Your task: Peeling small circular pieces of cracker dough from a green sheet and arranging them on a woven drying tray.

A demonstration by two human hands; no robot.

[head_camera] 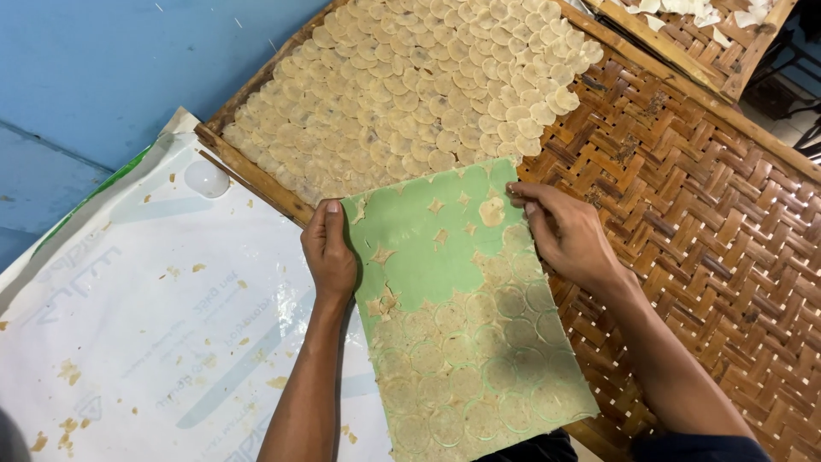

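Observation:
A green sheet [428, 248] lies over the near edge of a woven bamboo tray [710, 231]. Thin round dough discs [479, 376] still cover its lower half, while the upper half is mostly bare with scraps. My left hand [329, 252] grips the sheet's left edge near the top corner. At the upper right edge, my right hand [569, 235] has its fingertips on the sheet beside a single disc [491, 211]. Just beyond the sheet, several rows of pale overlapping discs [419, 85] fill the tray's left part.
A white plastic sack [128, 325] with dough crumbs lies flat at the left. The tray's wooden frame [256, 180] runs diagonally beside it. A second bamboo tray [718, 38] with white pieces sits at the top right. A blue wall [111, 60] is behind.

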